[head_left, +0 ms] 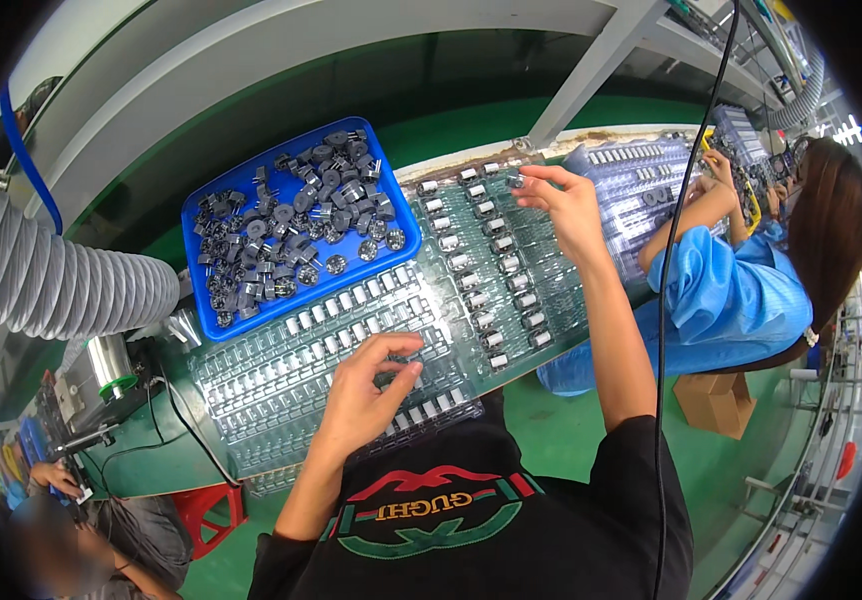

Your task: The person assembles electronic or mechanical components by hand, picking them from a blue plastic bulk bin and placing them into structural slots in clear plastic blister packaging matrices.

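Observation:
My right hand (568, 212) reaches to the far end of a clear plastic tray (548, 262), its thumb and fingers pinched on a small dark round part with shiny metal (515, 182). In that tray stand columns of dark parts with white cylinders on top (497, 227). Over the near side of another clear tray (241, 395), my left hand (361, 395) hovers with fingers curled and a gap between thumb and forefinger. Nothing shows in that gap. Rows of small white cylinders (331, 308) sit in this second tray, partly hidden by the hand.
A blue bin (194, 262) heaped with dark round pinned parts (281, 215) stands at the far left. Left of it hangs a grey ribbed duct (71, 265). A black cable (662, 400) crosses the view. A co-worker in blue (726, 290) sits at right, beside more trays (636, 215).

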Demonstrator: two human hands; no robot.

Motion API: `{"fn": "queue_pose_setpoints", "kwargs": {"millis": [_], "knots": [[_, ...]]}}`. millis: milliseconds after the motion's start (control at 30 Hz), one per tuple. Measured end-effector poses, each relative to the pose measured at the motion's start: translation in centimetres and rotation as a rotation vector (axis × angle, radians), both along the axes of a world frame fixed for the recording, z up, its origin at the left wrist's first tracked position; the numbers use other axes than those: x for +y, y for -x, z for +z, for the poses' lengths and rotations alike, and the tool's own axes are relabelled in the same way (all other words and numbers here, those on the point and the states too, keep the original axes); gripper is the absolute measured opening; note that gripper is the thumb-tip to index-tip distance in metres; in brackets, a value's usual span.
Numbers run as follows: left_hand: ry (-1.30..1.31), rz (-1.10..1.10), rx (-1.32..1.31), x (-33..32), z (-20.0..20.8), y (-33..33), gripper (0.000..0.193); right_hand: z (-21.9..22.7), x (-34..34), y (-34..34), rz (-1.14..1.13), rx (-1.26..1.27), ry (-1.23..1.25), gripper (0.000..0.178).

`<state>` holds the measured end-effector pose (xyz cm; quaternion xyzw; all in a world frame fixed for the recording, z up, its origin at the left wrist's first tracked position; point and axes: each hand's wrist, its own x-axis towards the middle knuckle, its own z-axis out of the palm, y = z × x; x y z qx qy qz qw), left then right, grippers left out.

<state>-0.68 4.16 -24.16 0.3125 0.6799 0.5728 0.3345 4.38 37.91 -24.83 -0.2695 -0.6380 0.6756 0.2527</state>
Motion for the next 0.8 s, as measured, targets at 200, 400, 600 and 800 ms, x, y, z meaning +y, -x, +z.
{"fn": "queue_pose_setpoints", "kwargs": {"millis": [200,400,600,800], "knots": [[-0.006,0.015,0.024,-1.0,-0.5,0.1,0.024,-2.3,3.0,1.6,0.108,-0.304,-0.965,0.022],[-0.004,0.065,0.005,-1.7,-0.6,0.6,0.024,-2.2,3.6,1.6,0.374,-0.308,-1.329,0.017],[0.015,0.046,0.071,-1.7,-0.9,0.6,0.024,-3.0,3.2,1.5,0.312,-0.171,-1.139,0.019],[0.010,0.050,0.083,-1.5,-0.6,0.8,0.024,-4.2,2.7,2.2,0.214,-0.146,-0.862,0.017]]}}
